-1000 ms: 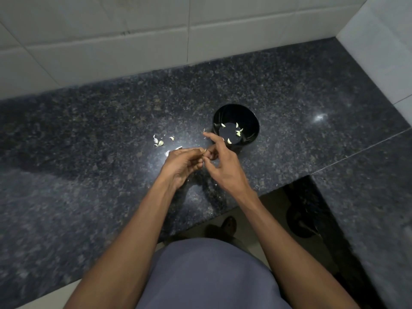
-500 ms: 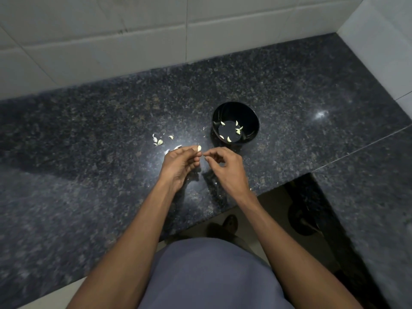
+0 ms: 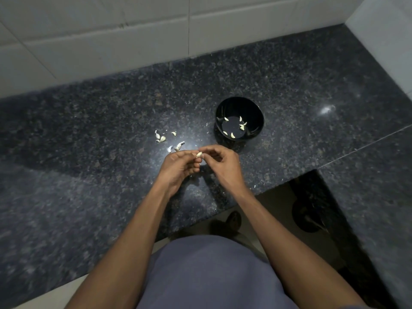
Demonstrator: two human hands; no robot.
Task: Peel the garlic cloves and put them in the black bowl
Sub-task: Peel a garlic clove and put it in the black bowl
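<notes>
Two bare hands meet over a dark speckled granite counter (image 3: 289, 85), seen from above by the person wearing the camera. The left hand (image 3: 178, 166) pinches a pale garlic clove (image 3: 199, 154) at its fingertips, with the fingers curled around it. The right hand (image 3: 223, 166) is just beside it, thumb and forefinger curled and pinched right at the clove; whether they grip the clove or only a bit of its skin cannot be told. Just beyond the hands stands a black bowl (image 3: 254, 110) on the counter, with several peeled cloves (image 3: 233, 135) lying scattered on its bottom. To the left of the bowl, near the left hand, a small scatter of garlic pieces and skins (image 3: 162, 138) lies on the stone. White tiles (image 3: 133, 41) line the wall behind the counter. A grey-blue shirt (image 3: 211, 275) fills the lower middle of the view
</notes>
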